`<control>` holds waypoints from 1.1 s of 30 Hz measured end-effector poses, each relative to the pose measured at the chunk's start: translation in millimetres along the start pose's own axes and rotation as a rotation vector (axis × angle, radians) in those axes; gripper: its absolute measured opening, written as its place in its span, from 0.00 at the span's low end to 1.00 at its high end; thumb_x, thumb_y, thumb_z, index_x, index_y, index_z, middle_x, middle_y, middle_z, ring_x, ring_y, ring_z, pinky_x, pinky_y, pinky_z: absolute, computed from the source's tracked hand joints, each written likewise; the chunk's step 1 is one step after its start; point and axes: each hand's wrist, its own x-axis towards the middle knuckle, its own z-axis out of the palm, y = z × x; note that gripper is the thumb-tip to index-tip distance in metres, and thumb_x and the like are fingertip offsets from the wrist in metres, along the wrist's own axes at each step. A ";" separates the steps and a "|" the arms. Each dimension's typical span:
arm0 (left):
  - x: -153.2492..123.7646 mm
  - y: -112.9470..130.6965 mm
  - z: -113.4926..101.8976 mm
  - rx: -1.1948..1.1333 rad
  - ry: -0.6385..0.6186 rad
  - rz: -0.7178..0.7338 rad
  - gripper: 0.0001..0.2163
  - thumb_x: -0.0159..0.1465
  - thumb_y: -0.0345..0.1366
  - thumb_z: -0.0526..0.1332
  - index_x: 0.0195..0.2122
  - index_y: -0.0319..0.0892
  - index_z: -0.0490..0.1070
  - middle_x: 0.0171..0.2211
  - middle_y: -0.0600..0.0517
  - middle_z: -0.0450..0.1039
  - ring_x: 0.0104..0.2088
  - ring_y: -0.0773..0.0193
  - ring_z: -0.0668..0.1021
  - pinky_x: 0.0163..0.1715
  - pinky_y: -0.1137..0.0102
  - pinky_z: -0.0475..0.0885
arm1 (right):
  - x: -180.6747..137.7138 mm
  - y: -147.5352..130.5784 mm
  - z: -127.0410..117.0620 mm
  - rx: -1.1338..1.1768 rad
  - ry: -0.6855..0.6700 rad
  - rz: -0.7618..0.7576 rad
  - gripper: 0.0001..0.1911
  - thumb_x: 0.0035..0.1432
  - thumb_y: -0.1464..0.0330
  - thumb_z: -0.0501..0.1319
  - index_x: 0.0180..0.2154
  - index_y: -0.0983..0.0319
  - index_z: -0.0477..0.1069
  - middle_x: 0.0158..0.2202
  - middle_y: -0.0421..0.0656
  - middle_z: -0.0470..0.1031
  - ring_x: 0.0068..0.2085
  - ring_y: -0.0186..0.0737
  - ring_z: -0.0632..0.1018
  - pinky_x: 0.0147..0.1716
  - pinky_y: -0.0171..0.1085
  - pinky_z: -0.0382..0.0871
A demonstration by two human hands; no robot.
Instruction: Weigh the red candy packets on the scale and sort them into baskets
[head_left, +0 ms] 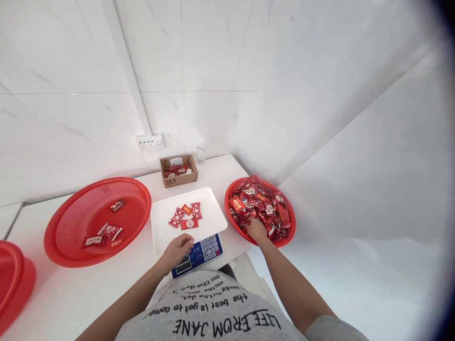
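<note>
My right hand [255, 228] reaches into a red basket [288, 209] heaped with red-wrapped candies [261, 201], its fingers curled down among them; what they hold is hidden. My left hand [177, 251] rests loosely curled at the near edge of a white tray [209, 199] that sits on a blue scale [199, 253]. Several red candies [186, 216] lie on the tray's middle.
A large red mesh basket [71, 213] at the left holds a few candy packets [106, 232]. Another red basket [14, 279] shows at the far left edge. A small cardboard box [178, 171] with candies and a clear cup [200, 155] stand by the tiled wall.
</note>
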 end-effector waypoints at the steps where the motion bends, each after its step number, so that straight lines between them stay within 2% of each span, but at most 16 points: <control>1: 0.0 -0.3 0.0 0.005 -0.002 0.006 0.15 0.53 0.49 0.53 0.32 0.43 0.66 0.29 0.53 0.70 0.30 0.64 0.72 0.32 0.69 0.67 | 0.4 -1.2 -0.6 0.004 -0.008 -0.003 0.11 0.48 0.68 0.59 0.36 0.62 0.73 0.35 0.48 0.75 0.39 0.43 0.74 0.36 0.36 0.62; 5: -0.6 -1.3 -0.1 0.002 -0.004 0.021 0.15 0.53 0.49 0.53 0.32 0.42 0.67 0.28 0.53 0.70 0.29 0.64 0.71 0.32 0.69 0.67 | 0.2 -2.6 -4.4 0.076 -0.021 -0.043 0.06 0.48 0.69 0.57 0.29 0.61 0.73 0.28 0.43 0.75 0.32 0.39 0.74 0.32 0.34 0.61; 12: -1.8 -2.6 -1.6 -0.039 0.008 0.006 0.15 0.53 0.48 0.55 0.32 0.42 0.67 0.28 0.53 0.69 0.29 0.63 0.71 0.32 0.69 0.67 | -5.8 0.2 -16.9 0.299 0.115 -0.073 0.12 0.50 0.60 0.54 0.30 0.61 0.70 0.27 0.41 0.73 0.28 0.38 0.72 0.29 0.35 0.62; 15: -1.1 -0.7 -1.2 -0.068 0.010 0.012 0.15 0.53 0.49 0.55 0.31 0.42 0.67 0.28 0.53 0.70 0.29 0.64 0.72 0.32 0.69 0.67 | -15.9 -8.4 -23.7 0.578 0.123 -0.029 0.14 0.46 0.57 0.57 0.29 0.61 0.68 0.23 0.39 0.70 0.23 0.35 0.69 0.25 0.35 0.61; 17: -0.5 2.9 0.3 -0.084 -0.004 0.008 0.15 0.53 0.49 0.56 0.32 0.42 0.67 0.28 0.52 0.70 0.29 0.64 0.72 0.32 0.69 0.67 | -26.7 -20.4 -27.5 0.830 0.037 -0.009 0.15 0.43 0.56 0.61 0.29 0.61 0.67 0.21 0.37 0.68 0.21 0.33 0.67 0.23 0.34 0.60; 19: 0.1 8.0 3.2 -0.105 -0.027 -0.001 0.16 0.53 0.48 0.56 0.35 0.41 0.68 0.29 0.52 0.71 0.30 0.64 0.72 0.33 0.68 0.68 | -40.4 -36.3 -28.4 0.967 -0.113 -0.035 0.15 0.40 0.57 0.64 0.28 0.61 0.67 0.22 0.36 0.67 0.22 0.31 0.66 0.23 0.33 0.60; 22: 1.0 16.4 10.2 -0.157 -0.035 0.028 0.21 0.53 0.48 0.58 0.44 0.42 0.66 0.37 0.50 0.71 0.34 0.63 0.73 0.35 0.68 0.68 | -63.6 -62.7 -21.6 0.974 -0.360 -0.148 0.14 0.41 0.59 0.65 0.27 0.62 0.68 0.23 0.36 0.68 0.24 0.29 0.66 0.25 0.32 0.59; 24: 1.3 20.6 15.3 -0.187 -0.040 0.076 0.23 0.53 0.47 0.59 0.47 0.43 0.64 0.41 0.49 0.70 0.36 0.63 0.73 0.35 0.69 0.69 | -78.2 -77.9 -12.4 0.935 -0.484 -0.243 0.13 0.41 0.60 0.65 0.26 0.63 0.68 0.23 0.36 0.68 0.24 0.28 0.65 0.25 0.31 0.58; 26: 1.0 22.4 18.7 -0.193 -0.056 0.103 0.20 0.53 0.48 0.60 0.42 0.41 0.67 0.37 0.50 0.70 0.35 0.63 0.72 0.34 0.69 0.68 | -90.1 -88.8 -2.2 0.902 -0.571 -0.295 0.13 0.42 0.60 0.65 0.25 0.63 0.68 0.21 0.35 0.66 0.23 0.28 0.64 0.24 0.31 0.56; 29: -1.2 19.8 18.3 -0.197 -0.068 0.087 0.16 0.52 0.50 0.60 0.30 0.40 0.68 0.26 0.54 0.70 0.29 0.65 0.71 0.32 0.71 0.67 | -101.5 -96.2 9.5 0.895 -0.648 -0.292 0.14 0.41 0.59 0.65 0.24 0.63 0.67 0.20 0.34 0.64 0.22 0.28 0.63 0.24 0.31 0.55; 33: -6.9 11.9 11.4 -0.276 -0.144 0.017 0.17 0.50 0.50 0.62 0.29 0.39 0.67 0.24 0.55 0.69 0.25 0.68 0.70 0.29 0.72 0.64 | -109.4 -97.6 16.3 0.898 -0.739 -0.246 0.15 0.41 0.59 0.65 0.23 0.63 0.66 0.19 0.33 0.63 0.21 0.27 0.61 0.22 0.30 0.53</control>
